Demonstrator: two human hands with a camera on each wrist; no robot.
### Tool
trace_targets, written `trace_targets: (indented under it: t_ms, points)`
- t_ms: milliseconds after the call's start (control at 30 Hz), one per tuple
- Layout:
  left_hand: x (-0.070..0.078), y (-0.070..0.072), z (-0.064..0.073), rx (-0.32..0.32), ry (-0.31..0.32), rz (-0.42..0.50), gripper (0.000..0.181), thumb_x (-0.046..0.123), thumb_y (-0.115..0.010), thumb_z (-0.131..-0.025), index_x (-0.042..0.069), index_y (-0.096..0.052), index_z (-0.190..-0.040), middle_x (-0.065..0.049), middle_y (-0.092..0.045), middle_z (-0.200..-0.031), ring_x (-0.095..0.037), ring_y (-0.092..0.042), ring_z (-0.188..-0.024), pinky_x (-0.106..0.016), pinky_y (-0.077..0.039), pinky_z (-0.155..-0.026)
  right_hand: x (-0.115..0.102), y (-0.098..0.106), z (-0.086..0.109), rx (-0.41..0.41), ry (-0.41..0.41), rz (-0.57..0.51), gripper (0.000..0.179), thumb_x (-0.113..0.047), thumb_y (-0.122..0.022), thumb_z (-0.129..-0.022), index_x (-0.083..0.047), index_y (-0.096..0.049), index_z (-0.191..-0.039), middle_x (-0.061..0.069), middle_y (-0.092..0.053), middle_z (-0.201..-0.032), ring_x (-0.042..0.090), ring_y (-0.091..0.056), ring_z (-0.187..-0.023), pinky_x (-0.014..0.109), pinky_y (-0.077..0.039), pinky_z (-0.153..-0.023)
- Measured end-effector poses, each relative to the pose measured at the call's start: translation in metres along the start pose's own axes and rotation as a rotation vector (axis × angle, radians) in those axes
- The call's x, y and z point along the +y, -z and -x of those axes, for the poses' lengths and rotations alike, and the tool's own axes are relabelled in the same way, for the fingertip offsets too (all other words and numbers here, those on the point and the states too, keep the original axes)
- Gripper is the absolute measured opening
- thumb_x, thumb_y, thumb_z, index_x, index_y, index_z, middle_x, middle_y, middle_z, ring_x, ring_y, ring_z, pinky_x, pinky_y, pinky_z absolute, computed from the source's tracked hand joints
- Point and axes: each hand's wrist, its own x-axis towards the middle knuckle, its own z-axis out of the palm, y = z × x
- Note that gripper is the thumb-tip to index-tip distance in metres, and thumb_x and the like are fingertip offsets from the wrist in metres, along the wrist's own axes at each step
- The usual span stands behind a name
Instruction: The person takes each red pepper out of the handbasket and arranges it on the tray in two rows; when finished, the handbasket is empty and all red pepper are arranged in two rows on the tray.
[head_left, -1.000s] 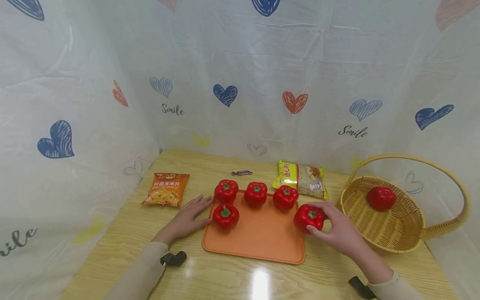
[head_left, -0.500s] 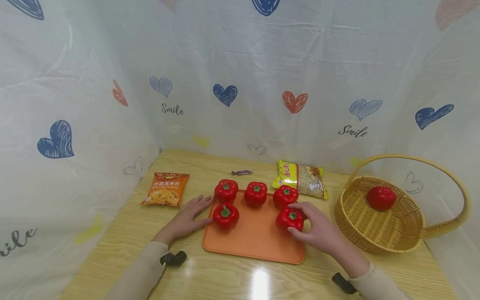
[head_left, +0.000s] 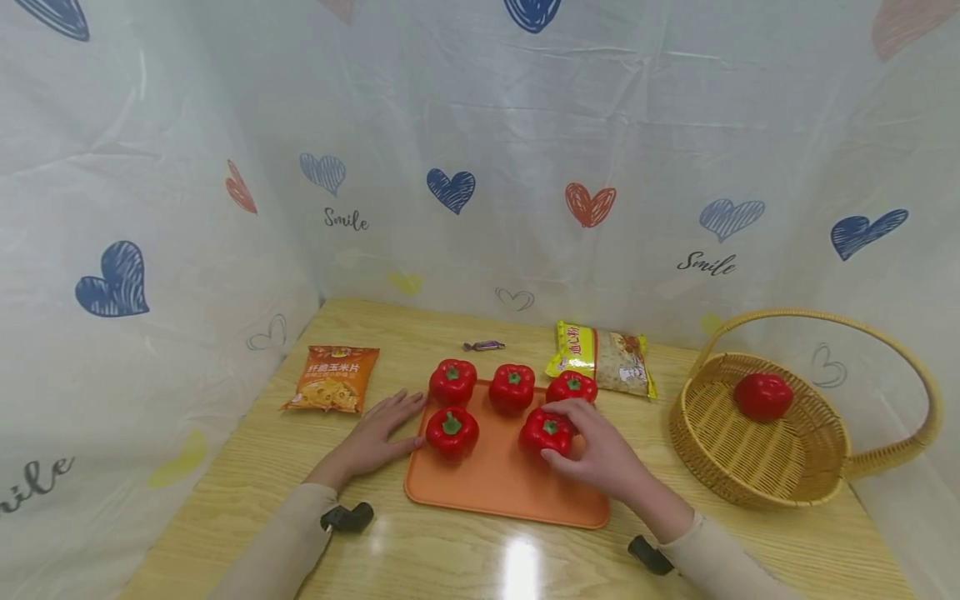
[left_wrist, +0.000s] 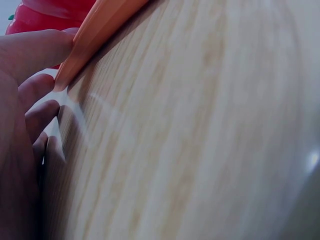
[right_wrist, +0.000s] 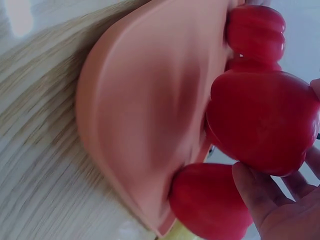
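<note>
In the head view my right hand (head_left: pixel 600 450) grips a red bell pepper (head_left: pixel 546 433) with a green stem, over the right-middle of the orange tray (head_left: pixel 510 492). The right wrist view shows this held pepper (right_wrist: pixel 262 120) between thumb and fingers. Three bell peppers line the tray's far edge: left (head_left: pixel 453 382), middle (head_left: pixel 512 388) and right (head_left: pixel 572 387). Another bell pepper (head_left: pixel 452 433) sits at the tray's left, in front of that row. My left hand (head_left: pixel 378 437) rests with fingers extended at the tray's left edge; in the left wrist view its thumb (left_wrist: pixel 45 50) touches the rim.
At the right stands a wicker basket (head_left: pixel 693 450) with a tall handle and one red pepper (head_left: pixel 762 396) inside. An orange snack bag (head_left: pixel 333 379) lies at the left. Behind the tray are a small purple-wrapped candy (head_left: pixel 484 345) and a yellow food packet (head_left: pixel 603 358).
My right hand has carried the bell pepper leftward from the tray's right edge to over its right-middle. The left hand and the other peppers have stayed in place.
</note>
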Motion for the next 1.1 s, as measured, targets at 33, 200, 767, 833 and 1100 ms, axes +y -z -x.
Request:
trace_targets:
  t_ms: [33,200,767,833,1100]
  points:
    - [0.000,0.000,0.000,-0.002,0.002,0.000,0.072,0.047,-0.065,-0.097,0.016,-0.041,-0.157,-0.003,-0.035,-0.164,-0.034,-0.016,-0.155,-0.060,-0.012,-0.123,-0.001,-0.002,-0.001,-0.001,0.000,-0.001,0.057,-0.028,-0.086,-0.081,-0.020,-0.061,-0.132,-0.003,-0.059,-0.132,0.021,-0.057,-0.119,0.044,-0.057,-0.093]
    - [0.000,0.000,0.000,-0.004,0.005,-0.002,0.072,0.048,-0.065,-0.097,0.017,-0.041,-0.158,-0.003,-0.034,-0.164,-0.033,-0.016,-0.155,-0.059,-0.012,-0.123,-0.007,-0.010,-0.006,0.000,0.007,0.000,0.058,-0.029,-0.087,-0.080,-0.019,-0.063,-0.132,-0.001,-0.059,-0.131,0.021,-0.057,-0.119,0.046,-0.056,-0.094]
    - [0.002,0.001,0.001,0.003,0.006,0.008,0.072,0.047,-0.065,-0.097,0.017,-0.041,-0.157,-0.002,-0.035,-0.164,-0.033,-0.016,-0.155,-0.060,-0.012,-0.123,-0.014,-0.031,-0.016,-0.052,-0.037,-0.056,0.063,-0.033,-0.087,-0.081,-0.021,-0.058,-0.136,-0.007,-0.057,-0.130,0.014,-0.059,-0.115,0.038,-0.057,-0.094]
    - [0.002,0.001,0.001,0.002,0.006,0.006,0.072,0.048,-0.064,-0.097,0.017,-0.041,-0.158,-0.002,-0.035,-0.164,-0.033,-0.016,-0.155,-0.060,-0.012,-0.123,-0.014,-0.032,-0.016,-0.057,-0.045,-0.056,0.064,-0.035,-0.086,-0.082,-0.021,-0.057,-0.137,-0.007,-0.056,-0.130,0.014,-0.059,-0.115,0.038,-0.057,-0.094]
    - [0.002,0.001,0.001,0.003,-0.001,-0.002,0.071,0.048,-0.064,-0.097,0.017,-0.041,-0.157,-0.003,-0.035,-0.164,-0.033,-0.016,-0.155,-0.060,-0.011,-0.123,-0.015,-0.033,-0.017,-0.078,-0.059,-0.069,0.063,-0.037,-0.085,-0.083,-0.021,-0.054,-0.136,-0.007,-0.055,-0.134,0.014,-0.060,-0.114,0.039,-0.056,-0.095]
